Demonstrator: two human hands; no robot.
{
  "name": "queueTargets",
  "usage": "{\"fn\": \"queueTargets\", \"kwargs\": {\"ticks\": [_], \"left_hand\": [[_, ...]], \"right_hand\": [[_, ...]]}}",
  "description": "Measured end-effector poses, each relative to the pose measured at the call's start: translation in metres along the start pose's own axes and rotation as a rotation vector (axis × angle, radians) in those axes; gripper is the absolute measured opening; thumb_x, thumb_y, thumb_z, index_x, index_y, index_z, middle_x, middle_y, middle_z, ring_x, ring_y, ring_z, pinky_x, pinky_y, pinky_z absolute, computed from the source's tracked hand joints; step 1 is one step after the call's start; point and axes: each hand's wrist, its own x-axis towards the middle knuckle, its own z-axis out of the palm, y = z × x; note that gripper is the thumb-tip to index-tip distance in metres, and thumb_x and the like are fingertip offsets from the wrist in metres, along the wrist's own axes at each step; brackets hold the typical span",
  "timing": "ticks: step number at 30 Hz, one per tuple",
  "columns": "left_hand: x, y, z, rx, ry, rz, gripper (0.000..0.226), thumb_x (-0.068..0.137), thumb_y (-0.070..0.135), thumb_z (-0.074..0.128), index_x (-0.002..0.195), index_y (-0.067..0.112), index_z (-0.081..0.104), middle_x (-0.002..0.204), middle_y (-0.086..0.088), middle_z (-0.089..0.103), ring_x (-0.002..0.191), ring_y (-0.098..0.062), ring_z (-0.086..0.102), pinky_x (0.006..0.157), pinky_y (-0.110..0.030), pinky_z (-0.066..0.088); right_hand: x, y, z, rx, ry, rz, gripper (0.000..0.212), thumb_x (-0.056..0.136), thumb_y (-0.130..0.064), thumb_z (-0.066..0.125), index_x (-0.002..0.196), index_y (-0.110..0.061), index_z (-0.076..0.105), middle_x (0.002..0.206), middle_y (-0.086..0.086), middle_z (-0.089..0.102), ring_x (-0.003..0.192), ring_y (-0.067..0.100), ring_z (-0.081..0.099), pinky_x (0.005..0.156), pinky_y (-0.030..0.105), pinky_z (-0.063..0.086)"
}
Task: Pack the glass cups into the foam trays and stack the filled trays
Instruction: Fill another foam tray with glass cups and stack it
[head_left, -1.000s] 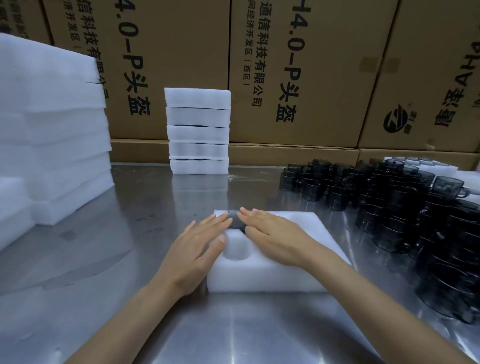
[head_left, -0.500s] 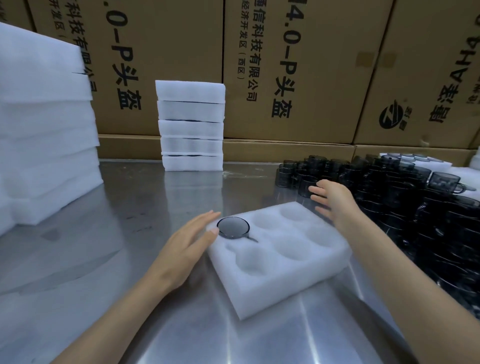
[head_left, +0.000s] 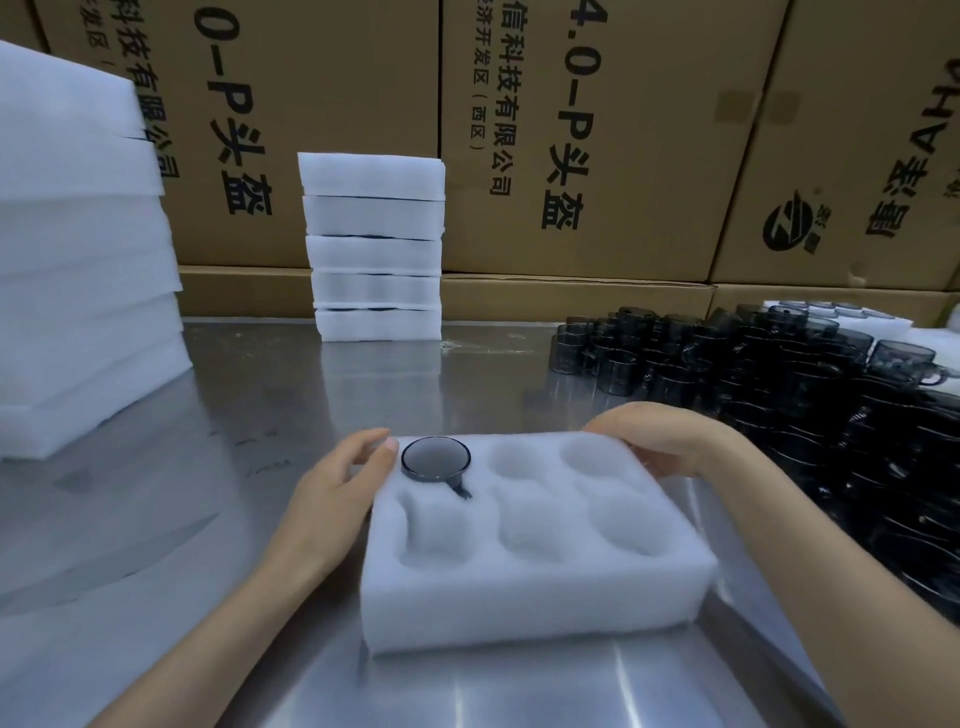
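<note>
Right now both forearms reach in from the near edge of the steel table (head_left: 218, 426), one on each side of a white foam tray (head_left: 540, 587) that lies flat near that edge. The left hand (head_left: 332, 499) lies against the tray's left side, palm turned toward the foam, fingers fairly straight and together, the thumb tip up by the far-left corner of the tray; it presses rather than clasps, holding nothing. The right hand (head_left: 670, 441) comes over from the right and curls round the tray's far-right corner, fingers hooked down behind the far wall with the knuckles raised, so it is grasping the foam there.

The tray has six round pockets in two rows of three. One dark glass cup (head_left: 435, 458) sits in the far-left pocket, rim up, its small handle pointing toward the near-right. The other five pockets hold nothing.

On the right side of the table a crowd of loose glass cups (head_left: 779, 374) stands close together, running from the far edge toward the near-right. At the far edge, about the middle, a stack of foam trays (head_left: 374, 249) rises five high. A larger pile of foam sheets (head_left: 78, 270) fills the far-left corner. Behind the table stand cardboard boxes (head_left: 597, 130) printed with black characters.
</note>
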Motion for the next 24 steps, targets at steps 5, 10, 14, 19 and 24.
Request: {"fn": "queueTargets", "kwargs": {"ticks": [5, 10, 14, 19, 24], "left_hand": [[-0.001, 0.004, -0.003, -0.088, 0.001, 0.015, 0.016, 0.093, 0.029, 0.055, 0.091, 0.030, 0.071, 0.092, 0.018, 0.071, 0.087, 0.002, 0.064, 0.078, -0.025, 0.047], [0.003, 0.000, -0.004, -0.213, -0.023, -0.045, 0.013, 0.091, 0.016, 0.060, 0.098, 0.022, 0.069, 0.095, -0.003, 0.072, 0.082, -0.023, 0.065, 0.079, -0.037, 0.052], [0.006, -0.002, -0.009, -0.294, -0.273, -0.065, 0.031, 0.074, 0.035, 0.072, 0.105, 0.030, 0.067, 0.103, 0.004, 0.072, 0.095, -0.014, 0.067, 0.088, -0.034, 0.049], [0.003, 0.001, -0.013, -0.216, -0.593, -0.037, 0.059, 0.059, 0.050, 0.073, 0.113, 0.060, 0.050, 0.120, 0.029, 0.059, 0.110, 0.003, 0.058, 0.086, -0.024, 0.050], [0.001, -0.003, -0.006, -0.234, -0.440, -0.033, 0.083, 0.050, 0.046, 0.068, 0.129, 0.038, 0.046, 0.116, 0.016, 0.064, 0.110, -0.009, 0.060, 0.094, -0.037, 0.047]], "right_hand": [[-0.003, -0.001, 0.002, 0.165, -0.040, -0.050, 0.021, 0.091, -0.025, 0.060, 0.092, -0.006, 0.067, 0.076, 0.006, 0.064, 0.060, 0.014, 0.059, 0.048, 0.020, 0.047], [0.022, 0.014, 0.008, 0.514, 0.565, -0.163, 0.028, 0.095, -0.018, 0.050, 0.120, -0.004, 0.052, 0.081, 0.007, 0.056, 0.061, 0.020, 0.056, 0.054, 0.028, 0.048], [0.037, 0.032, 0.004, 0.590, 0.751, -0.186, 0.062, 0.094, -0.020, 0.050, 0.147, -0.017, 0.017, 0.086, 0.003, 0.060, 0.063, 0.017, 0.058, 0.059, 0.029, 0.052], [0.052, 0.037, -0.008, 0.559, 0.866, -0.220, 0.070, 0.093, -0.024, 0.049, 0.149, -0.021, 0.008, 0.079, -0.004, 0.063, 0.058, 0.013, 0.058, 0.059, 0.027, 0.049], [0.068, 0.035, -0.022, 0.655, 0.912, -0.236, 0.063, 0.094, -0.025, 0.049, 0.148, -0.021, 0.016, 0.078, -0.002, 0.065, 0.056, 0.013, 0.056, 0.057, 0.024, 0.045]]}}
